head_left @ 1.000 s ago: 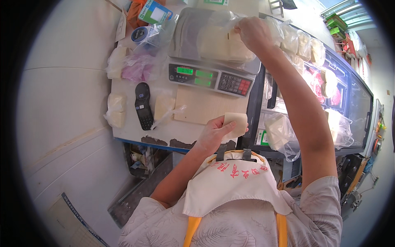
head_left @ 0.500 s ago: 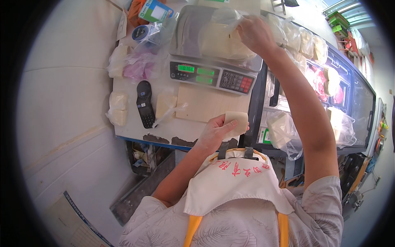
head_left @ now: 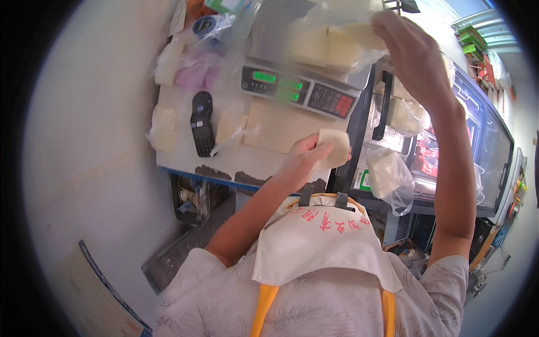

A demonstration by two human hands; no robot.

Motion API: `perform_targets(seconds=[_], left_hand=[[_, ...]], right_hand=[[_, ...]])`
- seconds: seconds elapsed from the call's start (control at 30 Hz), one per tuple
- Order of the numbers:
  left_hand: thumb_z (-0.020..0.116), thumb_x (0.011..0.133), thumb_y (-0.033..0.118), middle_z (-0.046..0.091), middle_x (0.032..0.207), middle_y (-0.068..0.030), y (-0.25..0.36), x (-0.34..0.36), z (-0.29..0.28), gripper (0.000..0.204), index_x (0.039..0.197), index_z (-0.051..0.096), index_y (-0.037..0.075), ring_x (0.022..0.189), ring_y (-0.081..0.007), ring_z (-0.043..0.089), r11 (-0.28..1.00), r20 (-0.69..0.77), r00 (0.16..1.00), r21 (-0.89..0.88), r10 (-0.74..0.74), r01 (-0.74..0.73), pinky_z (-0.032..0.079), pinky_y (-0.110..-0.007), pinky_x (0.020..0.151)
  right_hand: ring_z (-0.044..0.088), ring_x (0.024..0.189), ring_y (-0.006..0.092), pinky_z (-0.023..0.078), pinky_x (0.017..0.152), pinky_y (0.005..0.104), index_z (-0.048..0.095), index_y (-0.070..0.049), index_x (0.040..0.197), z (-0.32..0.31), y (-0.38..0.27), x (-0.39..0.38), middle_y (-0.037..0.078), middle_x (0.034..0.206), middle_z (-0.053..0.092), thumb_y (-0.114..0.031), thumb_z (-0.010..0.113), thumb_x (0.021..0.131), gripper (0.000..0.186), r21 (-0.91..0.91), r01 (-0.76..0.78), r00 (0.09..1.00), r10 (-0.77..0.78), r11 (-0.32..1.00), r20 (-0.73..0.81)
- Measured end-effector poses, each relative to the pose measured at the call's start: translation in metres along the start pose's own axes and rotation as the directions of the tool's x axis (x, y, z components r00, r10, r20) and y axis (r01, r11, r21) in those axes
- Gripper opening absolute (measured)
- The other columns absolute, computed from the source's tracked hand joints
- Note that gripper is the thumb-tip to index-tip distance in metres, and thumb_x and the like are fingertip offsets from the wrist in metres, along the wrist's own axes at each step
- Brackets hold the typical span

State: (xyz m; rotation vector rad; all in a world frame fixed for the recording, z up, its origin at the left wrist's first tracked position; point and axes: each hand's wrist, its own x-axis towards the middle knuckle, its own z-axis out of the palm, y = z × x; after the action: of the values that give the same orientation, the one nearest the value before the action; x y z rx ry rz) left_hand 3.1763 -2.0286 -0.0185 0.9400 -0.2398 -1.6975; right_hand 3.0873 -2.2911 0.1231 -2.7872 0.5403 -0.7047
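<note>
My left hand is closed round a small stack of pale dumpling wrappers, held up in front of the apron. A thin clear plastic bag with more pale wrappers in it lies on the metal pan of a digital scale. My right hand is at the bag's far right edge, its bent fingers closed on the plastic. Motion smears the bag and these fingertips, and a pale wrapper edge shows just beside them. Green displays on the scale are lit.
A black handheld keypad device lies left of a wooden board. Bagged pale wrappers and a pink plastic bag line the left side. To the right stands a glass-topped display case, with a bagged stack on its near edge.
My right hand has moved right from over the scale pan, and the bag's edge is drawn that way. The left hand keeps its wrapper stack. The whole view has shifted slightly.
</note>
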Motion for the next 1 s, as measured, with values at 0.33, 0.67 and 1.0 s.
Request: perform_targets(seconds=[0.33,0.67,1.0], left_hand=[[0.056,0.111,0.018,0.071,0.135,-0.0206,-0.017,0.000,0.008,0.044,0.147,0.056,-0.008,0.122,-0.0341,0.073,0.979,0.048,0.997,-0.191,-0.066,0.074,0.056,-0.046,0.111],[0.054,0.113,0.024,0.071,0.136,-0.0204,-0.030,-0.005,0.011,0.046,0.147,0.056,-0.007,0.124,-0.0344,0.072,0.967,0.098,0.994,-0.248,-0.043,0.066,0.056,-0.046,0.110],[0.056,0.112,0.025,0.062,0.149,-0.0163,-0.010,-0.004,0.012,0.052,0.157,0.044,0.000,0.138,-0.0281,0.062,0.927,0.107,0.987,-0.367,0.122,-0.075,0.049,-0.041,0.117]], right_hand=[[0.071,0.082,0.0345,0.058,0.072,0.0411,0.060,0.000,0.110,-0.025,-0.071,-0.076,0.017,0.093,0.069,0.010,0.068,0.095,0.020,0.200,-0.126,0.984,0.097,0.972,0.149],[0.070,0.084,0.0356,0.056,0.076,0.0441,0.063,0.001,0.114,-0.039,-0.087,-0.087,0.016,0.094,0.067,0.009,0.070,0.085,0.031,0.109,-0.011,0.988,-0.006,0.994,0.154],[0.067,0.089,0.0226,0.055,0.082,0.0382,0.065,-0.001,0.107,0.013,-0.127,-0.148,0.006,0.095,0.064,-0.007,0.074,0.075,0.033,0.021,0.201,0.925,-0.197,0.979,0.325]])
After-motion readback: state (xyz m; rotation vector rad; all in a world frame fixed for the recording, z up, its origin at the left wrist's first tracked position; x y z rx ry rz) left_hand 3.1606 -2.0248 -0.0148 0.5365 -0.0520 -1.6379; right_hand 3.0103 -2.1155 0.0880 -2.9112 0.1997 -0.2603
